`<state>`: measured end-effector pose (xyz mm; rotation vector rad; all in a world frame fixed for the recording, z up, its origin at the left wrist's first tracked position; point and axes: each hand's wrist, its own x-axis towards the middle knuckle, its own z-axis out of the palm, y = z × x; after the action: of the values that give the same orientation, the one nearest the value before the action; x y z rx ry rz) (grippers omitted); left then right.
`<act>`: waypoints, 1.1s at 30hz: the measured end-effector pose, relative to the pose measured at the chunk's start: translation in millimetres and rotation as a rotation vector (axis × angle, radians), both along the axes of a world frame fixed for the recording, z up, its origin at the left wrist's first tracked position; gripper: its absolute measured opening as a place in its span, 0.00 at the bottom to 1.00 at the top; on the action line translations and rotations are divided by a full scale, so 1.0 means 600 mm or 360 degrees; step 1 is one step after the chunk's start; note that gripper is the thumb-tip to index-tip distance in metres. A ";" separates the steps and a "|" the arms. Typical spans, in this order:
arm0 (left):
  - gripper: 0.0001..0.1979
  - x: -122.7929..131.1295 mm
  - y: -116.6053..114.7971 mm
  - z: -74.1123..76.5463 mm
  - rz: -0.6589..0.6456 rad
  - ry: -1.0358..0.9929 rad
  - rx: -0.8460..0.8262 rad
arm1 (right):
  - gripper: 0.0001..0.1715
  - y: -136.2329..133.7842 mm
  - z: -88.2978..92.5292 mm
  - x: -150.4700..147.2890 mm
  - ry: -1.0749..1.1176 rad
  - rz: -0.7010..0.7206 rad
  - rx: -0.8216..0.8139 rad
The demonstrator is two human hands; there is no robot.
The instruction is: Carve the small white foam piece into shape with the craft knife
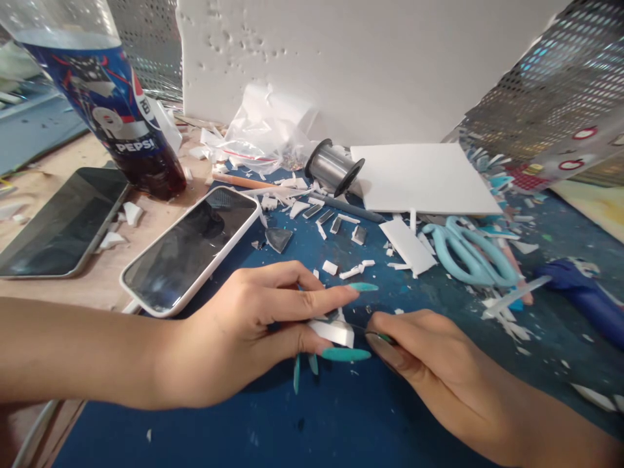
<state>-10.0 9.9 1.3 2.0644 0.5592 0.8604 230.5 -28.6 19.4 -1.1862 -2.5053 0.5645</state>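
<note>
My left hand (253,325) reaches in from the left and pinches a small white foam piece (336,331) against the blue mat (273,416); its long teal nails stick out past the piece. My right hand (429,364) comes in from the lower right, fingers closed on a thin tool (380,337) whose tip meets the foam piece; I cannot make out what the tool is. Both hands touch at the piece near the front middle of the mat.
A white-cased phone (190,247) and a dark phone (63,221) lie to the left by a Pepsi bottle (112,110). Light blue scissors (468,250), a white foam sheet (419,175), a wire spool (334,166), a plastic bag (263,133) and foam scraps lie behind.
</note>
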 end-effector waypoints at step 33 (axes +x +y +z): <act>0.17 0.001 -0.005 -0.002 -0.0001 0.0000 -0.0076 | 0.19 -0.010 -0.008 -0.009 -0.0078 -0.0004 0.0296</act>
<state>-9.6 7.2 -0.1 2.0211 0.5738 0.8392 225.0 -34.3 14.9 -1.1458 -2.5321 0.2970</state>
